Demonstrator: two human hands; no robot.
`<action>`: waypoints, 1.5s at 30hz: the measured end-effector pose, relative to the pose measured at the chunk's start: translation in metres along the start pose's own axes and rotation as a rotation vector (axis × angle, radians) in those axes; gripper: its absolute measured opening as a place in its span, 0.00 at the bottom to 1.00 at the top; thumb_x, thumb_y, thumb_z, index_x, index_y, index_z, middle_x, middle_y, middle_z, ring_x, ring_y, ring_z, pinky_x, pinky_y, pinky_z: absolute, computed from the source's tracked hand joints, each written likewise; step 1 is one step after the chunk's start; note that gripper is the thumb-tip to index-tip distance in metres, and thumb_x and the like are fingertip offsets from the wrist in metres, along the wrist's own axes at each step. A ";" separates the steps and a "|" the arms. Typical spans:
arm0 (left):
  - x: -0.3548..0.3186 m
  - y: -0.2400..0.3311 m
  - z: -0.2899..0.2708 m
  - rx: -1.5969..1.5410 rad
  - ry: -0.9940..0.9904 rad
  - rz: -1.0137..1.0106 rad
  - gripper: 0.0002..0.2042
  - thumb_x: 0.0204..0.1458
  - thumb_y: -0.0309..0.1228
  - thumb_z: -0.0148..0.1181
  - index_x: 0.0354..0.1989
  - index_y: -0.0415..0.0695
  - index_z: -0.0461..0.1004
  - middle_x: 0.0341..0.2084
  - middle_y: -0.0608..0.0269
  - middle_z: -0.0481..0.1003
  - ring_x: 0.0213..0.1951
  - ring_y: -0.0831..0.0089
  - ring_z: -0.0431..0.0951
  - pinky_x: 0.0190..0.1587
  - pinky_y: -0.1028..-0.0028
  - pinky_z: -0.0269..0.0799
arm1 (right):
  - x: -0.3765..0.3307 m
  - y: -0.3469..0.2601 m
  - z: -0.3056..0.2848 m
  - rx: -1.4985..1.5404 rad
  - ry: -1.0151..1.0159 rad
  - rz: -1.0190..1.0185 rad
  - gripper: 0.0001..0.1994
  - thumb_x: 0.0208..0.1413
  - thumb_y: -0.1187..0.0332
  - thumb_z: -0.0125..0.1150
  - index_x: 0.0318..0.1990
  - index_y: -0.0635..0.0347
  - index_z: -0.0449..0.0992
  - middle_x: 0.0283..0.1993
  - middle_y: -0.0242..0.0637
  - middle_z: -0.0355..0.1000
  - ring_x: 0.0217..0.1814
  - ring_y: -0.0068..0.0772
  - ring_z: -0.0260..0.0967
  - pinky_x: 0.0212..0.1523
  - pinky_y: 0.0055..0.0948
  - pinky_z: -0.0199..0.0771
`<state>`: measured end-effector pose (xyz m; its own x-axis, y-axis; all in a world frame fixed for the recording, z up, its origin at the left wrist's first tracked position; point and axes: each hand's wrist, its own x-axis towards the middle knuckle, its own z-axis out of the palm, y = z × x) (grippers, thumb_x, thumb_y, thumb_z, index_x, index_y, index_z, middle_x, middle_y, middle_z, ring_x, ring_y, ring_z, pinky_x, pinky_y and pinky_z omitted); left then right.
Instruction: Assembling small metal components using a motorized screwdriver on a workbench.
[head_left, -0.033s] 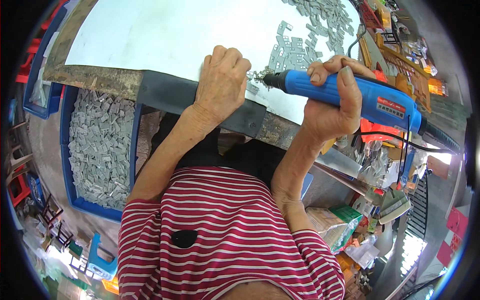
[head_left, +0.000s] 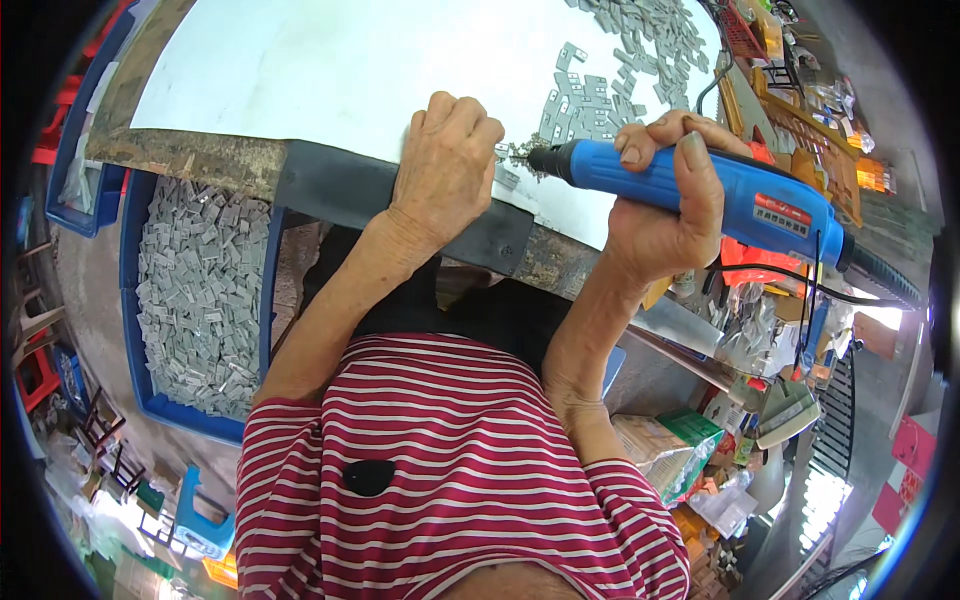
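A blue electric screwdriver (head_left: 740, 190) lies across my right hand (head_left: 670, 190), which is closed around its body with the thumb on top. The tool lies almost level, its black nose (head_left: 550, 160) pointing left and its bit reaching toward my left hand (head_left: 447, 150). That hand is closed at the table's near edge, fingers curled, with a small grey part (head_left: 501, 150) showing at its fingertips by the bit. Most of this part is hidden. Just below lies another grey part (head_left: 507, 177). Tiny dark metal pieces, apparently screws (head_left: 527, 168), are heaped under the nose.
Many flat grey parts (head_left: 585, 105) spread over the white sheet (head_left: 300, 70) toward the far right. A blue bin (head_left: 130, 300) full of similar grey parts stands at the left, below the table. The tool's black cable (head_left: 765, 268) runs off right. A blue stool (head_left: 203, 515) sits lower left.
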<state>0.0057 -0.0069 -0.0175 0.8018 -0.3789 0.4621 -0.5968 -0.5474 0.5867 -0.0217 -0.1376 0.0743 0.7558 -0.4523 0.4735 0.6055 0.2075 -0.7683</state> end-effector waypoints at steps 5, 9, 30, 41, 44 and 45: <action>-0.001 -0.003 0.002 0.009 0.022 0.037 0.05 0.35 0.21 0.57 0.24 0.40 0.71 0.27 0.61 0.65 0.35 0.65 0.63 0.35 0.70 0.61 | 0.002 0.004 0.003 -0.026 0.000 -0.027 0.11 0.42 0.78 0.55 0.35 0.73 0.67 0.24 0.48 0.68 0.18 0.33 0.67 0.24 0.28 0.70; 0.000 -0.001 0.001 0.051 -0.005 0.036 0.05 0.35 0.22 0.59 0.24 0.40 0.71 0.27 0.61 0.65 0.35 0.66 0.63 0.35 0.70 0.61 | 0.003 0.006 0.002 -0.060 0.009 -0.042 0.11 0.42 0.78 0.55 0.35 0.73 0.67 0.23 0.48 0.69 0.18 0.32 0.67 0.24 0.28 0.70; -0.002 0.001 0.000 0.083 -0.009 0.061 0.06 0.36 0.25 0.60 0.23 0.42 0.70 0.25 0.62 0.64 0.34 0.68 0.62 0.34 0.70 0.58 | 0.001 0.002 0.000 -0.042 0.001 -0.036 0.11 0.42 0.77 0.55 0.36 0.72 0.67 0.24 0.47 0.69 0.18 0.32 0.67 0.25 0.29 0.69; -0.006 0.007 -0.003 0.185 -0.022 -0.026 0.09 0.38 0.30 0.62 0.24 0.43 0.68 0.24 0.62 0.65 0.33 0.68 0.61 0.34 0.69 0.54 | -0.006 -0.009 -0.010 -0.018 0.050 -0.021 0.11 0.42 0.79 0.55 0.36 0.71 0.67 0.24 0.47 0.68 0.19 0.32 0.66 0.25 0.30 0.68; -0.007 0.009 -0.004 0.205 -0.035 -0.041 0.10 0.38 0.32 0.63 0.24 0.43 0.69 0.25 0.62 0.65 0.33 0.68 0.61 0.34 0.68 0.52 | -0.006 -0.011 -0.013 -0.016 0.055 -0.025 0.11 0.42 0.79 0.55 0.36 0.71 0.67 0.25 0.47 0.68 0.19 0.32 0.66 0.25 0.30 0.69; -0.006 0.009 -0.004 0.208 -0.035 -0.039 0.10 0.38 0.32 0.63 0.24 0.43 0.69 0.25 0.62 0.65 0.33 0.68 0.61 0.34 0.68 0.52 | -0.006 -0.012 -0.014 -0.013 0.056 -0.026 0.11 0.42 0.79 0.55 0.36 0.71 0.67 0.25 0.47 0.68 0.19 0.32 0.66 0.25 0.30 0.69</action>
<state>-0.0049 -0.0068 -0.0127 0.8270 -0.3783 0.4160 -0.5490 -0.7029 0.4522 -0.0373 -0.1496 0.0743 0.7246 -0.5053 0.4687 0.6210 0.1836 -0.7620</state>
